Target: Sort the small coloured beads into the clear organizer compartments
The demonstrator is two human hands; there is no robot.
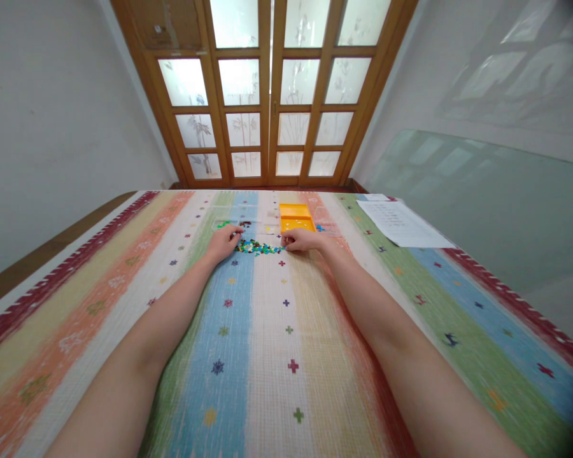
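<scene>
A loose pile of tiny coloured pieces (258,248), green, blue, brown and yellow, lies on the striped tablecloth between my hands. At its left end is my left hand (223,243), thumb and fingers drawn together near the pieces. My right hand (300,240) is at the right end, with its fingertips pinched at the edge of the pile. Whatever either pinch holds is too small to make out. Just beyond my right hand an orange plastic box (296,210) stands open with small light pieces in it.
Beyond the pile, clear trays hold sorted pieces: green pieces (223,224), brown pieces (245,223) and blue pieces (320,228). Printed paper sheets (403,224) lie at the right. Wood-framed glass doors (270,83) stand behind the table, a glass panel (472,210) at the right.
</scene>
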